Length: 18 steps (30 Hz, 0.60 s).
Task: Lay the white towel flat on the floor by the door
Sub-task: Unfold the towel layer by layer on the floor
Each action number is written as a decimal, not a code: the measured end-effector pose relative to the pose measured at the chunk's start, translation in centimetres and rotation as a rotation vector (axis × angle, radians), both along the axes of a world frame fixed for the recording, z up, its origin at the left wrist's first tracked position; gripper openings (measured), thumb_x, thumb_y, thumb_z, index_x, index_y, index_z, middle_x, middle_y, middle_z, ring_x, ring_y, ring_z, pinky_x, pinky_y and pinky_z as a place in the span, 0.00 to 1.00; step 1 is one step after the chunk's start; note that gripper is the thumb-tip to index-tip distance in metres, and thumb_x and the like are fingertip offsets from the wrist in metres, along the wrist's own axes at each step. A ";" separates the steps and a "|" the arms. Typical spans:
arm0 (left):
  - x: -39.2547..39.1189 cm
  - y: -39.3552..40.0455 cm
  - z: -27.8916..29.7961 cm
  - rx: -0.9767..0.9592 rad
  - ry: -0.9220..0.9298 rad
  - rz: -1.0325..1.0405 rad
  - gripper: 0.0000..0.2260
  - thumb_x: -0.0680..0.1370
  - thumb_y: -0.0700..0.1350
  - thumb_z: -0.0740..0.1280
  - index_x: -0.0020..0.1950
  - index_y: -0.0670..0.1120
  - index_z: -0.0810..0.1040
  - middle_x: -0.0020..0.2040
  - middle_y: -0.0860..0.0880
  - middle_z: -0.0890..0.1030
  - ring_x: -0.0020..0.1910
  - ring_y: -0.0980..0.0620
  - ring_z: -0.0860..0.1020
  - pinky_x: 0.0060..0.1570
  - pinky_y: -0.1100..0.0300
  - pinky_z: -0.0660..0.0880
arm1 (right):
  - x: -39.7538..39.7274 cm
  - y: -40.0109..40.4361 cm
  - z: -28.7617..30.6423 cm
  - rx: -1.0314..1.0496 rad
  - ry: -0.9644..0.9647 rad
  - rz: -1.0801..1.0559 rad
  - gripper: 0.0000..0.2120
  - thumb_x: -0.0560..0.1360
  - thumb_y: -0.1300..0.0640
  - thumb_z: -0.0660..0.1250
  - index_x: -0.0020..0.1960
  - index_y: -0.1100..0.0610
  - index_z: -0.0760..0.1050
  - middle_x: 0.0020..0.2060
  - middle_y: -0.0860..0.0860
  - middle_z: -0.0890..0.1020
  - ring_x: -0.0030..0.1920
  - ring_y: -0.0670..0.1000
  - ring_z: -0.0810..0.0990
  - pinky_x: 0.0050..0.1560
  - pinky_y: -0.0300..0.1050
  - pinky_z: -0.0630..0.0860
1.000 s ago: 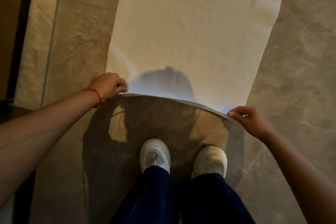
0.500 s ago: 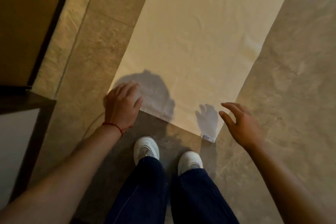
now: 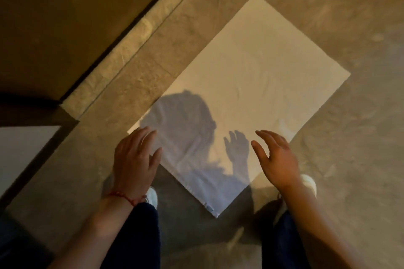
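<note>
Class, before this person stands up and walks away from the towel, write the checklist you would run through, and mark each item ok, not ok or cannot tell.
1. White towel spread out, all four corners showing: ok.
2. Surface smooth: not ok, faint creases show near the middle and the right edge.
3. Left hand free of the cloth: cannot tell, its open fingers overlap the near-left corner and may rest on it.
4. Right hand free of the cloth: ok, open and apparently above it, casting a separate shadow.
5. Towel off the raised stone sill: ok, bare floor lies between them.
6. Shoes off the towel: ok, both appear beside the near corner.
</note>
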<state>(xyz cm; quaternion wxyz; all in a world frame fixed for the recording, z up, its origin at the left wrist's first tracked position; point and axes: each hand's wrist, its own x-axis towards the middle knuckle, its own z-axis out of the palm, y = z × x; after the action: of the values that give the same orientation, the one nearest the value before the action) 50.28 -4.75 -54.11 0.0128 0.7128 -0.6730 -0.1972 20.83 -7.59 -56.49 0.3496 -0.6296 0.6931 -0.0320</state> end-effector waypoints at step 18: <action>-18.1 10.1 -10.6 0.053 0.013 0.602 0.22 0.76 0.52 0.54 0.61 0.39 0.71 0.60 0.36 0.77 0.61 0.37 0.74 0.56 0.39 0.73 | -11.8 -10.5 -8.3 -0.121 0.054 0.590 0.18 0.77 0.51 0.60 0.65 0.57 0.70 0.63 0.58 0.75 0.65 0.58 0.70 0.59 0.52 0.70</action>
<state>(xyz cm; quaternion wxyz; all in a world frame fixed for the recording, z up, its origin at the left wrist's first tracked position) 32.20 5.36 -64.68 0.0565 0.8790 -0.4260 -0.2065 9.06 -18.06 -64.83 0.2871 -0.8240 0.4863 0.0461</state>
